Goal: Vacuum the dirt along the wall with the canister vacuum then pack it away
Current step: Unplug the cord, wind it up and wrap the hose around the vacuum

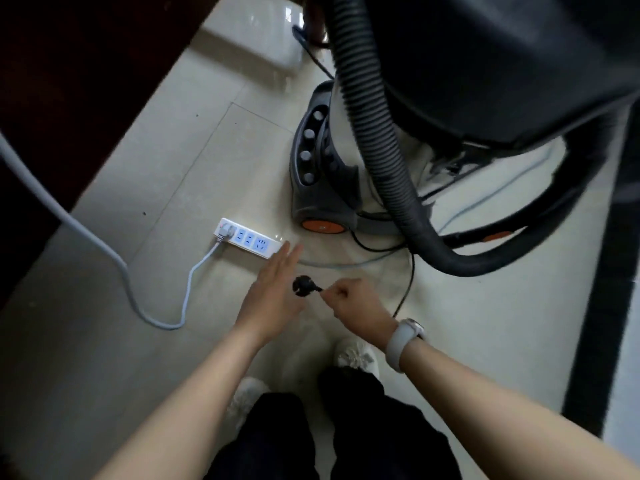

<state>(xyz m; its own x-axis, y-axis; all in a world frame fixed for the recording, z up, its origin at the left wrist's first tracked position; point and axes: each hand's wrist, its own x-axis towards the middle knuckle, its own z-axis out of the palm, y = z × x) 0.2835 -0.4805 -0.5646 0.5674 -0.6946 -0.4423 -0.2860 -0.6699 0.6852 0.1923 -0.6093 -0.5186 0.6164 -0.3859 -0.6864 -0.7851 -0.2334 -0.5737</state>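
The canister vacuum (pixel 325 168) stands on the tiled floor ahead of me, its black ribbed hose (pixel 377 140) looping down and round to the right. My right hand (pixel 353 299) is shut on the thin black cord just behind the vacuum's black plug (pixel 302 285), which hangs free above the floor. My left hand (pixel 273 292) is flat and open beside the plug, fingertips near the end of a white power strip (pixel 247 239) lying on the floor.
One grey plug (pixel 225 233) with a pale cable (pixel 145 299) sits in the strip's left socket. A dark wooden wall runs along the left. A black post (pixel 602 306) stands at the right. My feet (pixel 353 355) are below my hands.
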